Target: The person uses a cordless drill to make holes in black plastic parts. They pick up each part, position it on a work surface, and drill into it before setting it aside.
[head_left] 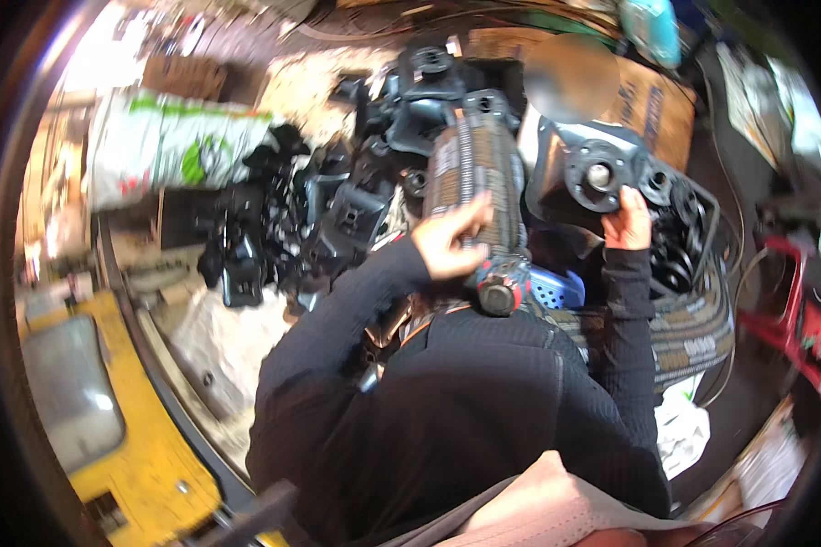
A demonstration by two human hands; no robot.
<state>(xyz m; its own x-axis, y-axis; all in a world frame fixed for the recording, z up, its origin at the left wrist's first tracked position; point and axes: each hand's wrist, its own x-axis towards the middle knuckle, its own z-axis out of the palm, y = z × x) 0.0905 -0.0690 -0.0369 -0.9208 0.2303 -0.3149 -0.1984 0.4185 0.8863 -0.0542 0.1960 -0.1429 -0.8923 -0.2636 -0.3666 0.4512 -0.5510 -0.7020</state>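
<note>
- Clasping the ribbed cylinder (479,187) with the left hand (449,244), steadying it upright.
- Gripping the black flanged part (598,175) with the right hand (628,221), at three o'clock from the cylinder.
- Piling up at nine o'clock: black castings (324,214).

White sack (169,141) with green patches, lying on its side at upper left, bulging, just left of the heap of black parts. Brown cardboard box (659,108) at upper right, one flat face showing dark print, set behind the flanged part. Second cardboard box (184,77), smaller and darker, above the sack near the top edge. Teal packet or bag (652,27) at the top, just above the brown box, glossy, partly cut off by the rim. Pale papers or printed sheets (775,100) along the far right edge, greenish-white, too blurred to tell further. White crumpled wrapping (682,430) at lower right, beside the dark sleeve. No screens or signs visible.
</note>
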